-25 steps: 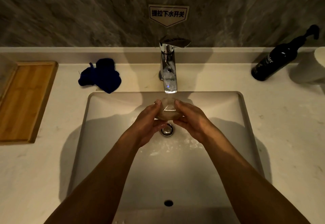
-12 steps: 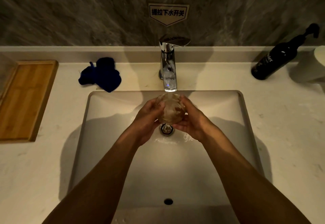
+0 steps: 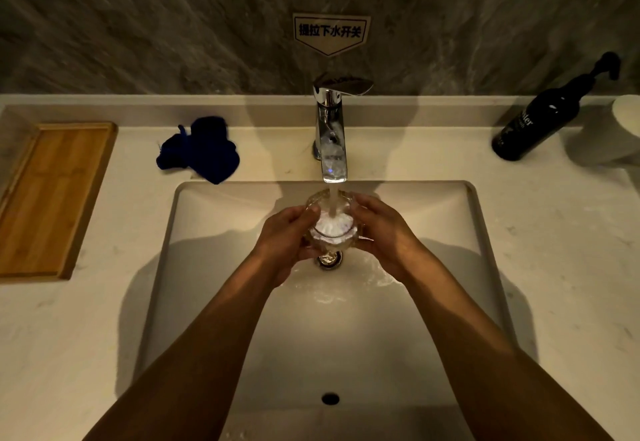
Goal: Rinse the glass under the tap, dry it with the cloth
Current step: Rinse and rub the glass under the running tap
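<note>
A clear glass [image 3: 330, 222] is upright over the basin, its mouth facing up under the chrome tap [image 3: 330, 142]. Water runs from the spout straight into it and foams white inside. My left hand [image 3: 289, 236] grips the glass on its left side and my right hand [image 3: 381, 232] on its right. A crumpled dark blue cloth [image 3: 201, 151] lies on the counter, left of the tap and behind the basin's rim.
The white sink [image 3: 214, 267] has a drain [image 3: 329, 260] below the glass, with water spreading around it. A wooden tray [image 3: 52, 198] sits at far left. A black pump bottle [image 3: 540, 121] and a white cup [image 3: 627, 118] stand at far right.
The glass has been turned from tilted to upright with its mouth up, and the stream now falls inside it. Both hands keep their grip.
</note>
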